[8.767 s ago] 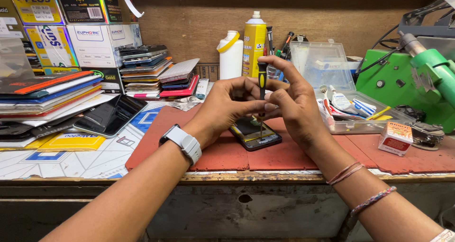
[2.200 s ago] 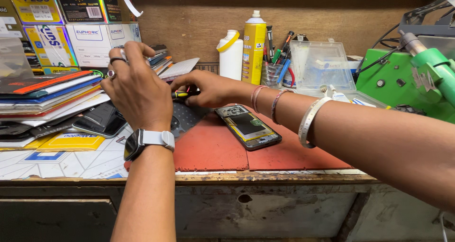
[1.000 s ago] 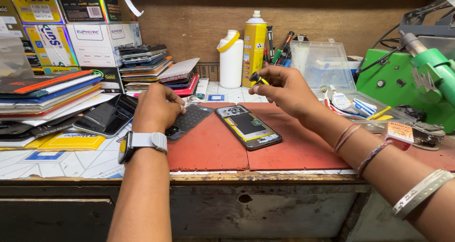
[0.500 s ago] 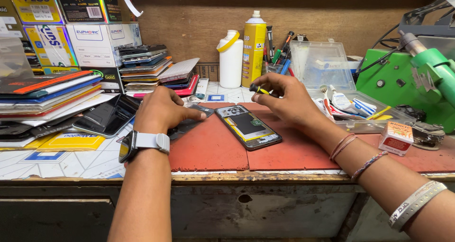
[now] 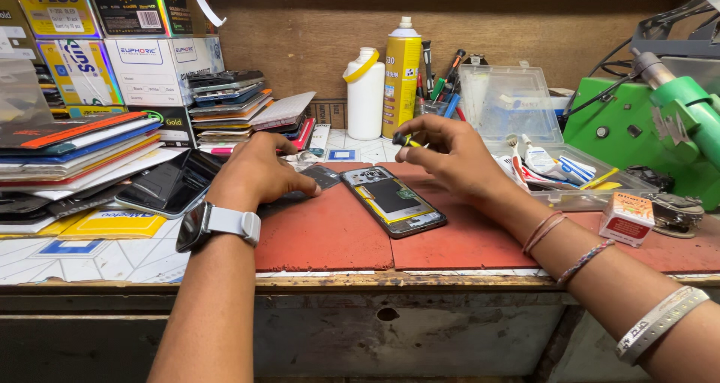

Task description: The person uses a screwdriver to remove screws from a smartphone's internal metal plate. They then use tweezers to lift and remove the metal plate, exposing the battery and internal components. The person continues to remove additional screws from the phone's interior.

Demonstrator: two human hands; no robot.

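My right hand (image 5: 450,154) pinches a small screwdriver (image 5: 406,139) above the opened phone (image 5: 394,200).
My left hand (image 5: 259,169) rests flat on a dark panel (image 5: 321,177) just left; spray can (image 5: 402,76) and white bottle (image 5: 365,94) stand beyond.

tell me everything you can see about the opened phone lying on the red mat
The phone lies flat on the red mat, back side up with its rear cover off. It sits diagonally, camera end towards the back of the bench. Inside, a dark battery block fills the middle, edged with yellow strips, and a round camera lens sits near the top in a grey frame. Neither hand touches it: the left hand rests on a dark flat piece beside it, and the right hand hovers just above, pinching a small screwdriver.
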